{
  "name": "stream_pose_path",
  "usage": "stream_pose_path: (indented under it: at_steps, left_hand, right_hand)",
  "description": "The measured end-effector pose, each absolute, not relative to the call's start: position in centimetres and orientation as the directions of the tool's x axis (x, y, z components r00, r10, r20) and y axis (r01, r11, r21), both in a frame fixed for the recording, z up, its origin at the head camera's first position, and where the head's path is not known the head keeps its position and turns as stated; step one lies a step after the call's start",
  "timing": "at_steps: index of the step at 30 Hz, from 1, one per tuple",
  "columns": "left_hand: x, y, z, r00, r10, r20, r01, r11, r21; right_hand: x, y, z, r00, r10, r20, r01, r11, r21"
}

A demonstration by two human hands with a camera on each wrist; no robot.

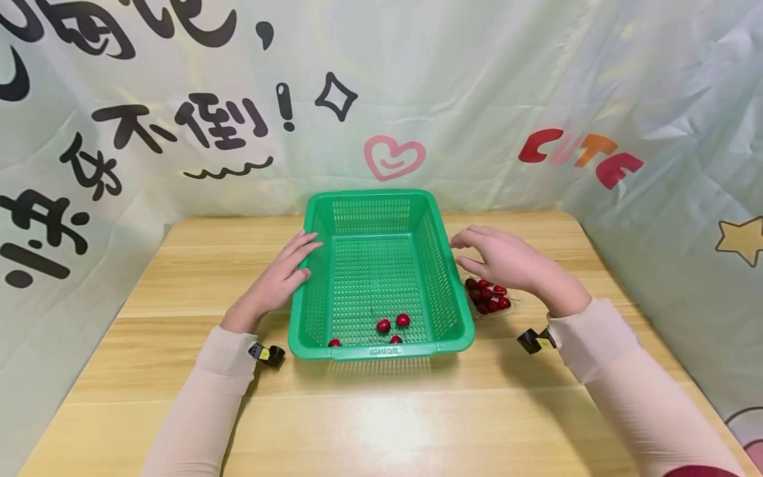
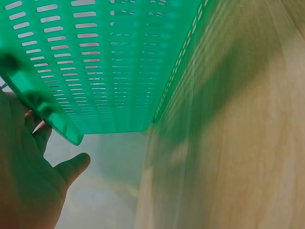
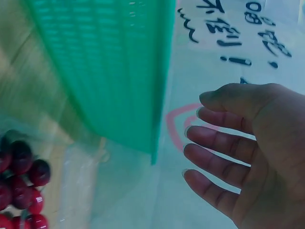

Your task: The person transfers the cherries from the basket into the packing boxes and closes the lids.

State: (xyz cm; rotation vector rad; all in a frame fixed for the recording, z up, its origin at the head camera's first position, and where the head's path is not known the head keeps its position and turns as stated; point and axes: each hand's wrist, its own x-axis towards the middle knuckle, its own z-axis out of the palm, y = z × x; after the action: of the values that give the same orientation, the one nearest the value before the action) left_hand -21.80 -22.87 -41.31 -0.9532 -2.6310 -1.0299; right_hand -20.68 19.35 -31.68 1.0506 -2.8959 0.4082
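A green plastic basket (image 1: 369, 265) with slotted sides stands at the middle of the table. Several red cherries (image 1: 403, 320) lie on its floor near the front wall. My left hand (image 1: 279, 277) is at the basket's left rim, fingers extended over the edge; in the left wrist view its thumb (image 2: 75, 164) is spread away from the basket wall. Beside the right rim is my right hand (image 1: 509, 260), fingers loosely bent with nothing between them. The right wrist view shows its fingers (image 3: 221, 143) apart from the basket wall (image 3: 119, 81). Below that hand, more cherries (image 1: 490, 303) sit in a clear container.
The wooden table (image 1: 381, 424) extends in front of the basket and to both sides. A printed cloth backdrop (image 1: 465, 79) with dark lettering and a pink heart rises behind the table and along its sides. Small black wrist cameras (image 1: 271, 356) are strapped at both cuffs.
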Motion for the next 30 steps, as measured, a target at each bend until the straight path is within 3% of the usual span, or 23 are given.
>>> stream_pose_path:
  at_steps: [17, 30]
  left_hand:
    - [-21.9, -23.0, -41.5, -0.782, 0.509, 0.359, 0.618, 0.559, 0.553]
    - [-21.9, -22.9, -41.4, -0.775, 0.514, 0.368, 0.627, 0.551, 0.55]
  right_hand:
    - [-20.4, 13.5, -28.1, -0.585, -0.799, 0.14, -0.81, 0.57, -0.135]
    - [-20.7, 9.4, -27.5, -0.5, -0.857, 0.129, -0.865, 0.484, -0.137]
